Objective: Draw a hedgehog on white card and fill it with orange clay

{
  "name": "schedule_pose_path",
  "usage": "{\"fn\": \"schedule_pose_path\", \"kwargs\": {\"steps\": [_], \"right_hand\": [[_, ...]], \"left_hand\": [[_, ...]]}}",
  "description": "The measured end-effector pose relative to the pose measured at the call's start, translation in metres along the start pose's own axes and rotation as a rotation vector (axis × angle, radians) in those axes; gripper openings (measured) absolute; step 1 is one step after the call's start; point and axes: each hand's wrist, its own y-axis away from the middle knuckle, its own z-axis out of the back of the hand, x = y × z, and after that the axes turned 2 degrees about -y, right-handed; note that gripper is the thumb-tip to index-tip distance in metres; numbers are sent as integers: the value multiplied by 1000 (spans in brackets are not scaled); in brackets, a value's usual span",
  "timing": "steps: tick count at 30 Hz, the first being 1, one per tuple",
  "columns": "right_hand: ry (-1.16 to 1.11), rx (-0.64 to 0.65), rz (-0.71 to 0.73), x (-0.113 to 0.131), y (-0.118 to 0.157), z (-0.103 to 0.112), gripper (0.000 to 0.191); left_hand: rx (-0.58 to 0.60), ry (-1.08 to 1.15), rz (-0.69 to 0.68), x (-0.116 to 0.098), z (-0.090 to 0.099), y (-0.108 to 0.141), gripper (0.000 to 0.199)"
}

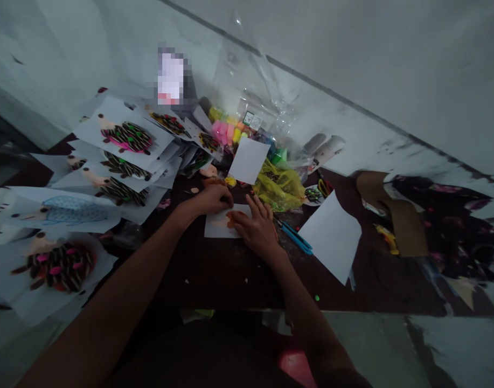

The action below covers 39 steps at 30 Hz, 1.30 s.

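Note:
A small white paper (pixel 214 230) lies on the dark table in front of me, with a pale peach shape and an orange-brown piece (pixel 234 218) on it. My right hand (pixel 258 226) rests over the paper's right side, fingers spread, its thumb on the orange-brown piece. At the upper left edge of the paper is my left hand (pixel 214 199), its fingers curled together; what they hold, if anything, is too small to make out. Just beyond it are an orange-brown lump (pixel 210 181) and a peach lump (pixel 209 171).
Stacked papers with hedgehog figures (pixel 127 137) cover the left side. A yellow bag (pixel 279 186), clear bag (pixel 247 81) and blank sheet (pixel 250 160) stand or lie behind. Blue-handled scissors (pixel 296 238) and a larger white sheet (pixel 333 237) are right; dark cloth (pixel 457 221) lies farther right.

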Motion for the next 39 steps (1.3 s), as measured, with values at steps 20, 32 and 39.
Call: {"fn": "schedule_pose_path", "kwargs": {"steps": [20,32,39], "right_hand": [[-29,-13,-13,4,-2,0,30],[-65,-31,-79,4,-1,-5,30],[-16,-85,-114,-1,7,-4,32]], "left_hand": [[-6,1,1,0,0,0,22],[6,3,28,-3,1,1,23],[2,3,25,-4,2,2,23]]}}
